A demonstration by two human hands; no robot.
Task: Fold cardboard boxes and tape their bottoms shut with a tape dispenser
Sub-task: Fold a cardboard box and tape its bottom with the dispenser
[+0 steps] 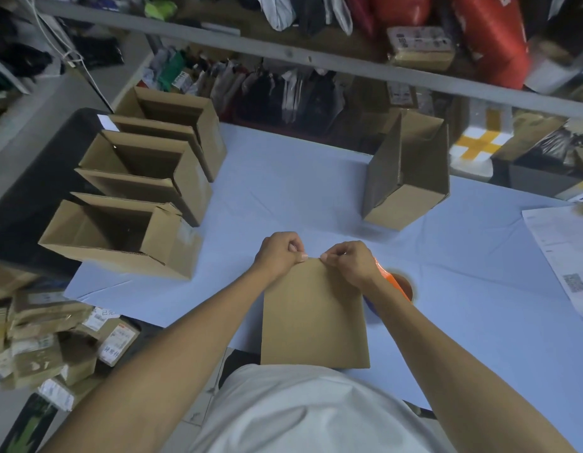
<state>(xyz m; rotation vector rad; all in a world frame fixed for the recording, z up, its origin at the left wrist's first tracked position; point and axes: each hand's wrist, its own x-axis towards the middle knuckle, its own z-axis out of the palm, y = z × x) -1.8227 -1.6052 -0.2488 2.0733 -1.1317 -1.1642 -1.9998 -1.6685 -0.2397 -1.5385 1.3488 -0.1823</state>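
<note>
- Flat cardboard blank (314,317) lies on the blue table (283,191) directly in front of the torso, long axis running away from the body; far edge sits under both hands.
- Left hand (278,255) and right hand (350,264) both pinch that far edge, thumbs nearly touching at its midpoint. Neither is nearer; grip is symmetric.
- Judgement: next move is prying the layers apart there to open the blank into a tube.
- Tape dispenser (399,286), orange, just right of the blank, partly hidden by the right forearm; probably resting on the table.
- Three erected boxes (130,188) at left, open tops, nothing visible inside.
- One more open box (406,178) far right, apparently empty.
</note>
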